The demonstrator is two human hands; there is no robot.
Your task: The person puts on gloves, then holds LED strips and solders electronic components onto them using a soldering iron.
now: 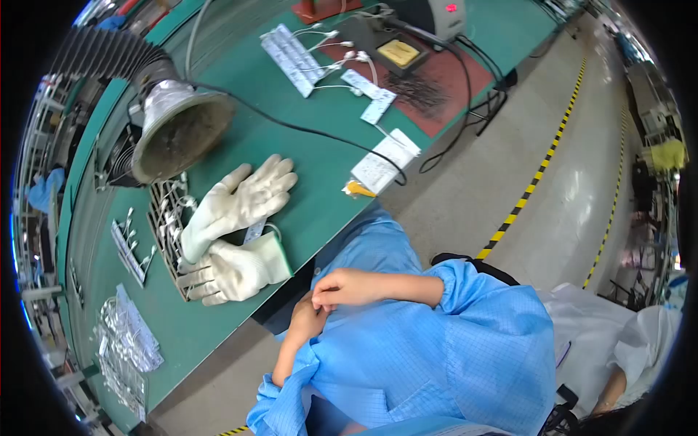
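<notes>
- On the table (193,327), near its edge: two pale gloves (233,211), overlapping; probably best lifted by the cuffs, clear of wired parts (167,225).
- Right hand (345,288), left hand (307,321): touching, loosely curled; contents, if any, hidden.
- Beyond: extraction hood (182,134), worth avoiding.

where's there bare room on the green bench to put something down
The green bench is bare between the white gloves and paper sheet, below the black cable. A smaller patch separates gloves and lower-left wired boards. It's crowded around the soldering station.
</notes>
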